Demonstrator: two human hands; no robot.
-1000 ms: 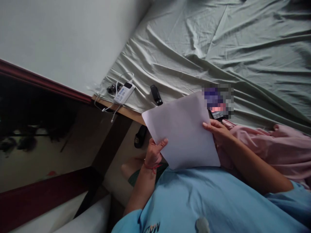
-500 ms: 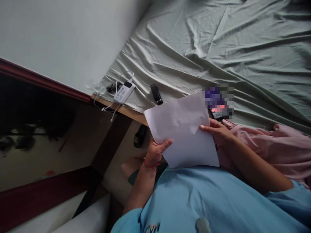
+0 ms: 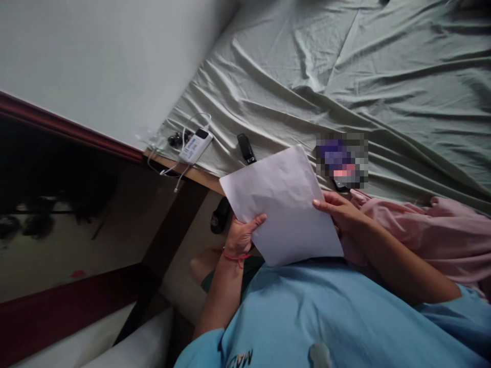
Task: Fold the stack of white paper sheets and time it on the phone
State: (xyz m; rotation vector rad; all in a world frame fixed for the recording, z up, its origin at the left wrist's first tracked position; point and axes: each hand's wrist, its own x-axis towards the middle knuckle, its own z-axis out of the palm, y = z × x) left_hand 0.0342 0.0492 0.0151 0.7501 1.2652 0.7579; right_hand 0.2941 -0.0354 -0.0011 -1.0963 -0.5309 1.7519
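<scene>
As left hand holds paper, fingers largely hidden

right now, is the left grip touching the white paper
Touching. The head view shows it: the left grip holds the white paper by its side edge, the thumb lying over the top face.
</scene>
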